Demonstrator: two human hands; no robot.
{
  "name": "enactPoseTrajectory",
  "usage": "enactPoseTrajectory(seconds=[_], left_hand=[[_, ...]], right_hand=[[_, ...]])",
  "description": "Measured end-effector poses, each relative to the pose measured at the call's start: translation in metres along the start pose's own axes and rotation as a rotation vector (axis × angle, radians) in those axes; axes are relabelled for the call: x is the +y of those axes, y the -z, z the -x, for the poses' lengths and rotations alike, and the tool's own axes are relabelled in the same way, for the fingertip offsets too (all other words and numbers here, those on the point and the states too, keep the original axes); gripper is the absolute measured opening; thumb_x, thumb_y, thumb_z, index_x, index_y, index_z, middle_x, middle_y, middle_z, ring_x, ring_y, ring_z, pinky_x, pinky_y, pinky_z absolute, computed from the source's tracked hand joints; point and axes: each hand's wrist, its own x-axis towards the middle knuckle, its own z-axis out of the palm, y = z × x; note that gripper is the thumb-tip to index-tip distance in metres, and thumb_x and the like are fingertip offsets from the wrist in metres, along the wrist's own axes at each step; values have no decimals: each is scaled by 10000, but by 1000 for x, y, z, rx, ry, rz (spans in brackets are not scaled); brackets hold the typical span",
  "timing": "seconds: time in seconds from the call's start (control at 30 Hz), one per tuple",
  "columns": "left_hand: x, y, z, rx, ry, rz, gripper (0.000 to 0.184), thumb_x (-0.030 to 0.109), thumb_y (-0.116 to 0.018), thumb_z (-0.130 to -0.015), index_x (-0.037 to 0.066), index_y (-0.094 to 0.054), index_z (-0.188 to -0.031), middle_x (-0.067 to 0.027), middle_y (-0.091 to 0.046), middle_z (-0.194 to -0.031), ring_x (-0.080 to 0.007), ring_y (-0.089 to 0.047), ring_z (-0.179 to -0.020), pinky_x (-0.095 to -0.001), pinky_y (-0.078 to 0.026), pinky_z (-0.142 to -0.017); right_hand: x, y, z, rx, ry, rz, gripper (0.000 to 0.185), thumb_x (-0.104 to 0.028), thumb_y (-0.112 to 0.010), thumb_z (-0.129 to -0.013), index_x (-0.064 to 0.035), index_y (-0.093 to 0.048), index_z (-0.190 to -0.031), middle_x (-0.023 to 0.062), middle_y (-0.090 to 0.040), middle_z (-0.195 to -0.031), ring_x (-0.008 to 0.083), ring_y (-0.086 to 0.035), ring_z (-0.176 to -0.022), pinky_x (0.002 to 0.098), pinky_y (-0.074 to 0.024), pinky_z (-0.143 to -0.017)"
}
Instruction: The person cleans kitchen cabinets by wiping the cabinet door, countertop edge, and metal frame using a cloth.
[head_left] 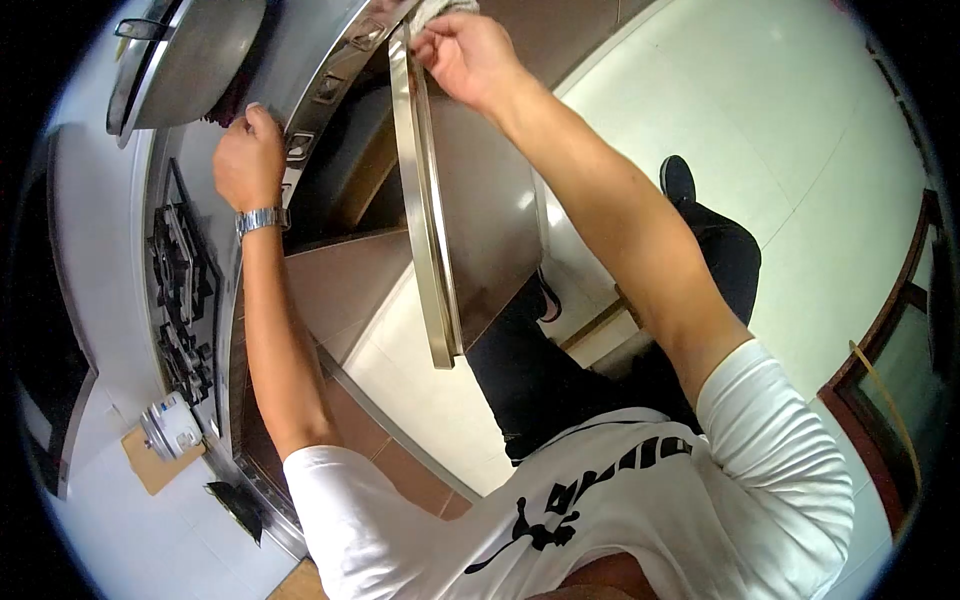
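Note:
My right hand [465, 58], fingers bent and pinched, holds a pale cloth [440, 10] at the upper end of an open drop-down appliance door [485, 200]. The metal edge of that door runs just beside the fingers. My left hand [250, 160], wearing a metal-band watch [263, 220], is curled with the thumb up against the steel front panel [328, 88]. Its fingers are mostly turned away, so what they grip, if anything, is hidden. A dark purplish thing [232, 103] shows just beyond that hand. Behind the door, the appliance's dark cavity [345, 165] is exposed.
A large metal wok [195, 65] stands on the counter beyond my left hand. Black burner grates [180, 270] and a white rice cooker [172, 425] lie farther along. My legs [540, 365] are beside the door, over pale floor tiles [810, 130].

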Motion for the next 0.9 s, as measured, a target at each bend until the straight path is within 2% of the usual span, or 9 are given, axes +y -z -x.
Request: enactPoseTrajectory(seconds=[0.03, 0.1, 0.27, 0.37, 0.43, 0.53, 0.63, 0.87, 0.9], left_hand=[[0, 0, 0, -2, -1, -1, 505, 456, -408, -880, 60, -711, -957, -247, -654, -895, -431, -624, -861, -488, -488, -761], [0, 0, 1, 12, -11, -24, 504, 462, -411, -879, 68, -716, -954, -244, -657, -890, -425, -629, -860, -490, -488, -761], [-1, -1, -1, 0, -11, -25, 502, 461, -406, -882, 74, -718, -953, -243, -659, -895, -423, -631, -856, -492, -488, -761], [2, 2, 1, 26, -30, -18, 502, 455, -400, -883, 71, -718, -937, -245, -656, -893, -426, -630, -850, -494, -488, -760], [3, 3, 1, 43, -27, -6, 504, 452, -395, -883, 67, -718, -924, -246, -655, -888, -428, -629, -846, -495, -488, -759], [5, 5, -1, -26, -6, -18, 517, 451, -382, -882, 53, -713, -893, -253, -649, -887, -433, -625, -844, -498, -486, -758], [6, 5, 1, -32, 3, -25, 536, 450, -362, -885, 39, -706, -871, -258, -644, -888, -437, -620, -838, -503, -484, -757], [-2, 0, -5, -25, -66, -18, 548, 433, -330, -891, 32, -703, -865, -260, -640, -894, -443, -615, -848, -503, -484, -763], [-2, 0, -5, -25, -72, -3, 549, 431, -328, -892, 30, -702, -868, -261, -640, -895, -443, -615, -853, -502, -484, -768]], right_hand=[[0, 2, -14, 2, -1, -1, 120, -105, -444, -950, 8, -474, -923, 79, -557, -768, 180, -554, -584, 249, -461, -544], [1, 6, -38, 17, 27, -38, 129, -107, -511, -901, 6, -502, -962, 146, -593, -768, 249, -598, -606, 282, -473, -488], [-6, 28, -46, -97, -143, 11, 174, -176, -414, -958, -35, -505, -911, 113, -591, -728, 191, -571, -565, 261, -451, -464], [-2, 44, -55, -274, -200, 0, 215, -201, -418, -933, -31, -549, -913, 123, -618, -802, 222, -607, -670, 310, -491, -546], [-3, 26, -12, -74, -90, 188, 140, -154, -510, -932, -15, -493, -927, 68, -546, -671, 184, -568, -514, 291, -406, -438], [3, 23, 38, -34, -100, 257, 140, -160, -514, -939, -23, -495, -918, 45, -519, -639, 150, -507, -444, 270, -344, -374], [8, 15, 93, 21, -171, 269, 133, -129, -464, -962, -11, -463, -900, 30, -482, -649, 112, -425, -432, 237, -326, -383], [33, 10, 179, 11, -184, 364, 159, -136, -482, -949, 6, -458, -880, 37, -479, -650, 102, -448, -435, 211, -339, -373], [38, 9, 193, 7, -197, 386, 171, -150, -477, -946, -3, -454, -862, 43, -487, -601, 102, -425, -404, 204, -331, -364]])
